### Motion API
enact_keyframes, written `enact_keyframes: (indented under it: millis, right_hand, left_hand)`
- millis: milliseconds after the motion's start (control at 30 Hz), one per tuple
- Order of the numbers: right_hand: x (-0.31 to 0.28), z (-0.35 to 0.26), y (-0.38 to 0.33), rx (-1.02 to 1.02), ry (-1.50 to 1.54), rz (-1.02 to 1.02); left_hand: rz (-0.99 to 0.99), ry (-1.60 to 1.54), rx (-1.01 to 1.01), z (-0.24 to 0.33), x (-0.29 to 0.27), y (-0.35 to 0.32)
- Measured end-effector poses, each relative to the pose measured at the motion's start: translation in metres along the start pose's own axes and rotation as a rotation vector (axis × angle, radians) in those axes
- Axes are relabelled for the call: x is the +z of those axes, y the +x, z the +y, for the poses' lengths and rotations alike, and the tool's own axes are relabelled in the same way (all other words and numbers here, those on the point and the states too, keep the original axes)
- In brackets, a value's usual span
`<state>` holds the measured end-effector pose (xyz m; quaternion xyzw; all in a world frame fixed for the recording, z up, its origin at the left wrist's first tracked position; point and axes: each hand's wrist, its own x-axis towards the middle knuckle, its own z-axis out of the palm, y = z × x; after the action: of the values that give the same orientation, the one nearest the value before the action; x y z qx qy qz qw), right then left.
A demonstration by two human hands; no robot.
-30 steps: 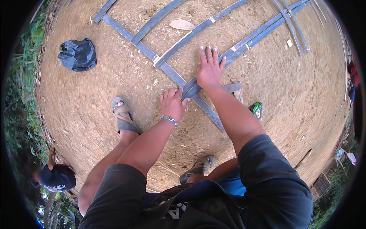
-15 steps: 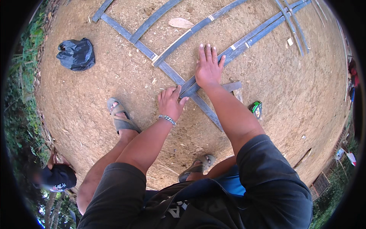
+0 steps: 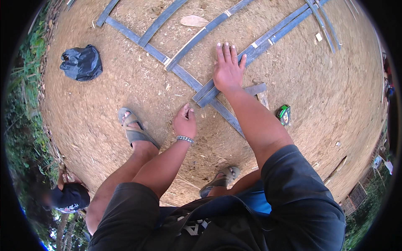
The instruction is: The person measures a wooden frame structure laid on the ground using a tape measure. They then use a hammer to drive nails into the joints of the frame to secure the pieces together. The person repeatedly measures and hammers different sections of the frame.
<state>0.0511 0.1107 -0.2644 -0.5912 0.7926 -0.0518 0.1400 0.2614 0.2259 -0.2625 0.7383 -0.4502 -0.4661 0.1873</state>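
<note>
My right hand lies flat with its fingers stretched out on a pair of long dark grey slats, set side by side. Their near ends rest across another dark slat, which runs slantwise over the ground. My left hand, with a chain bracelet at its wrist, hovers just short of those ends, apart from them. Its fingers are curled in toward the thumb, and nothing shows between them. Two more slats, one a curved slat, meet the slanting one farther off.
A green and black tape measure lies to the right of a short slat. Black plastic bag at left, on bare earth. Crossed slats lie far right. My sandalled feet flank the work; another person is at lower left.
My left hand has drawn back from the slat ends toward me, and its fingers have curled in. My right hand stays pressed on the pair of slats. The view has shifted slightly.
</note>
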Motion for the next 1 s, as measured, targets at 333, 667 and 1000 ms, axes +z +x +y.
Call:
enact_keyframes:
  millis: [333, 667, 1000]
  right_hand:
    - [-0.001, 0.000, 0.000, 0.023, -0.027, -0.006]
    - [-0.006, 0.000, -0.001, 0.030, 0.007, -0.019]
    - [-0.011, -0.004, -0.001, 0.045, 0.044, -0.033]
  left_hand:
    - [0.075, 0.076, 0.069, 0.042, 0.023, -0.019]
    - [0.061, 0.438, 0.443, 0.039, 0.006, 0.000]
    - [-0.054, 0.659, 0.778, 0.050, -0.002, 0.022]
